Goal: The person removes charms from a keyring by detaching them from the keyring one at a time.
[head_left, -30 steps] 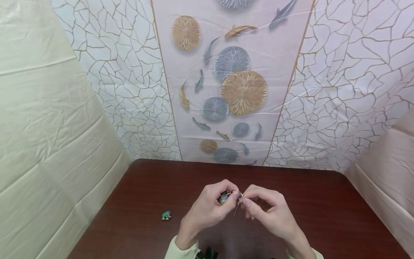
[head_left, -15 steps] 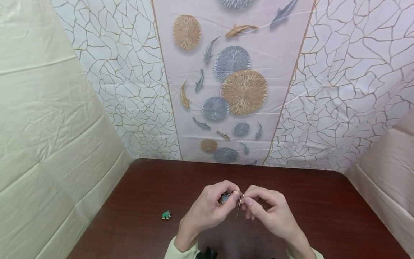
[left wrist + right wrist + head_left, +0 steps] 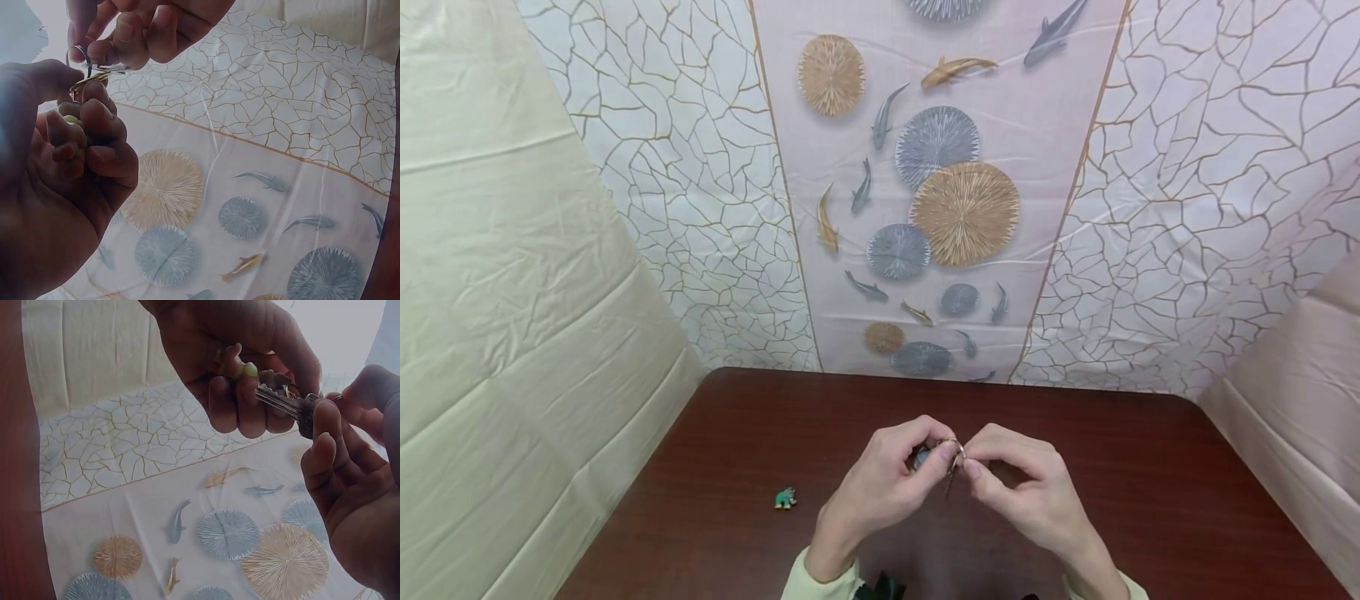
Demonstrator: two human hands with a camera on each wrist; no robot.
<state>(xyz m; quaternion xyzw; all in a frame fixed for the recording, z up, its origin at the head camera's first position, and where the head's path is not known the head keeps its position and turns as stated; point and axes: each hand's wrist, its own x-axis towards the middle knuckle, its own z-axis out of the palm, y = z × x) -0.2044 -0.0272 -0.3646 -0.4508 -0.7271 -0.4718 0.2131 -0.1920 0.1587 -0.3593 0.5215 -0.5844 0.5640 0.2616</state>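
My left hand point(image 3: 883, 475) and right hand point(image 3: 1033, 487) meet over the dark red table point(image 3: 1120, 450). Between them is a metal key ring point(image 3: 960, 450), pinched by thumb and fingers from both sides. Several keys point(image 3: 277, 400) hang off it, lying side by side in the right wrist view, right at the right fingertips. A small figure with a yellow-green part point(image 3: 250, 369), partly hidden, sits in the curled left fingers. Its pale blue-grey part point(image 3: 921, 458) shows beside the left thumb from the head.
A small green elephant-like charm point(image 3: 786, 498) stands on the table left of the hands. Behind the table hangs a patterned cloth point(image 3: 962, 217) with fish and round motifs. Pale cloth point(image 3: 550, 333) closes off the left side. A black object point(image 3: 882, 587) sits at the left cuff.
Both hands stay almost in place. The right thumb and fingers shift slightly at the ring, and the keys hanging below it swing a little.
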